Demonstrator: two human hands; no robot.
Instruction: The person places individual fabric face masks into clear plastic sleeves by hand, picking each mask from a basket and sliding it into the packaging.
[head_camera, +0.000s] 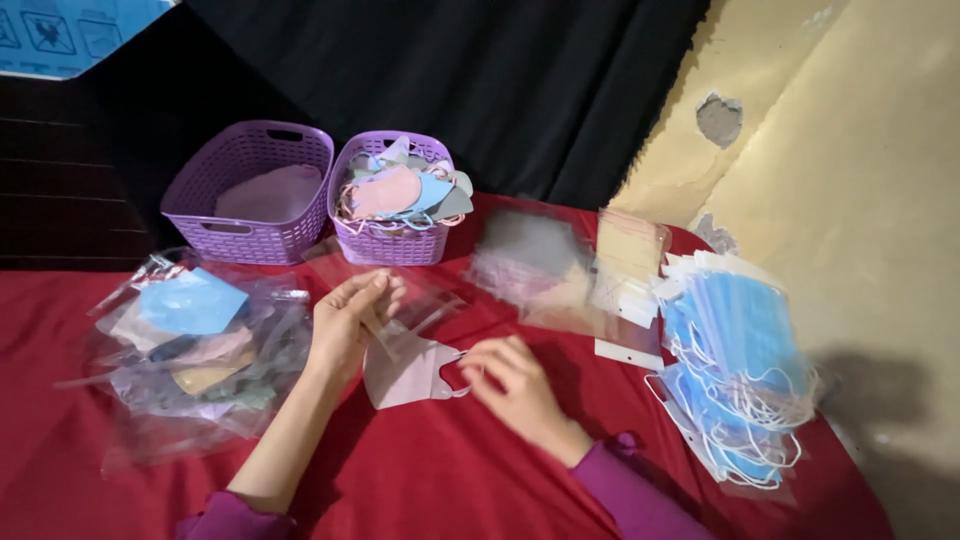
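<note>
Near the middle of the red surface (430, 480), the right hand (515, 385) is pinching the ear loop of a pink mask (405, 372); that thin loop could slip or snag. The left hand (345, 320), fingers curled, is holding a clear sleeve (420, 310) whose limp mouth may fold shut. Beyond, two purple baskets (250, 190) are standing at the far edge.

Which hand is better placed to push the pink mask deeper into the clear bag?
Probably the right hand: it touches the pink mask at its ear loop, while the left hand holds the clear bag.
</note>
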